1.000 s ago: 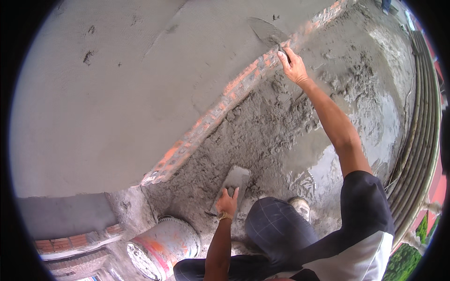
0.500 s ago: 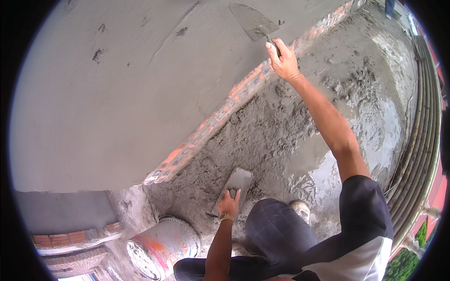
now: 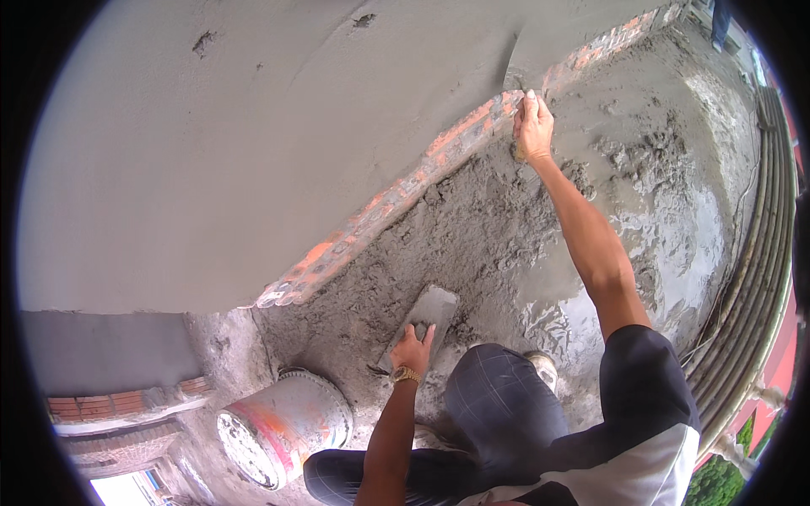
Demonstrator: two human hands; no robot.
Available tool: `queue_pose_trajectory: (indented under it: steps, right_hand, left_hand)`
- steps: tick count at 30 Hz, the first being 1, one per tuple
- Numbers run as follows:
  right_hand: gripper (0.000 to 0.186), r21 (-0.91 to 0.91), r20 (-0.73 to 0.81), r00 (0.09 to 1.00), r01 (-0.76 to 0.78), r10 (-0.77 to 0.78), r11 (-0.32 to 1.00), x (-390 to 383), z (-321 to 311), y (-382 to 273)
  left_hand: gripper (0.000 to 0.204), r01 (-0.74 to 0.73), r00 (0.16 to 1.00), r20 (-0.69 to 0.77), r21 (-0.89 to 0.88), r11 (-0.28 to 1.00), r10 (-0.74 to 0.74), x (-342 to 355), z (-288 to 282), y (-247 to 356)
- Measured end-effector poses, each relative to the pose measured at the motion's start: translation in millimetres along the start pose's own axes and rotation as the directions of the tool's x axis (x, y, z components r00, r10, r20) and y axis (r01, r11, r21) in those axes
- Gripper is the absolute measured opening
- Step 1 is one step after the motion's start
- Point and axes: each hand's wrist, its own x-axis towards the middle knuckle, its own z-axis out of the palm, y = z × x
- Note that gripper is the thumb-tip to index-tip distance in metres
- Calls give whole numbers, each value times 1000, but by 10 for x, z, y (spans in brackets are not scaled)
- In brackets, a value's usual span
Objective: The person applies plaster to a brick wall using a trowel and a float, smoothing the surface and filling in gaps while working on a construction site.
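The right hand [image 3: 533, 126] grips a trowel [image 3: 515, 80] at the brick edge [image 3: 380, 211]; the left hand [image 3: 411, 347] grasps a float [image 3: 437, 310] near 1 smeared bucket [image 3: 291, 415], contents unclear, red markings unreadable.

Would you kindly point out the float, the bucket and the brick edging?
Float [image 3: 437, 309]: head view, blade's far end.
Bucket [image 3: 295, 417]: head view, side wall.
Brick edging [image 3: 400, 191]: head view, middle of its length.
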Motion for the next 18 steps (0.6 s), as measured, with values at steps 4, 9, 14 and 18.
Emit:
queue_pose_trajectory:
  steps: [4, 9, 14, 18]
  right_hand:
    - [53, 330, 327, 905, -379, 272, 865, -777, 740, -153]
    - [58, 157, 436, 875, -305, 211, 939, -1750, 1627, 22]
    - [62, -124, 593, 788, -112, 165, 986, -2079, 1704, 136]
    - [63, -294, 759, 617, 36, 210, 955, -2252, 1567, 273]
  left_hand:
    - [65, -24, 999, -45, -3, 1000, 24, 1, 79, -97]
    - [64, -46, 994, -99, 27, 999, 49, 3, 105, -39]
    - [62, -38, 995, -90, 6, 999, 39, 13, 100, -40]
    - [62, -23, 996, -85, 19, 1000, 25, -10, 79, -71]
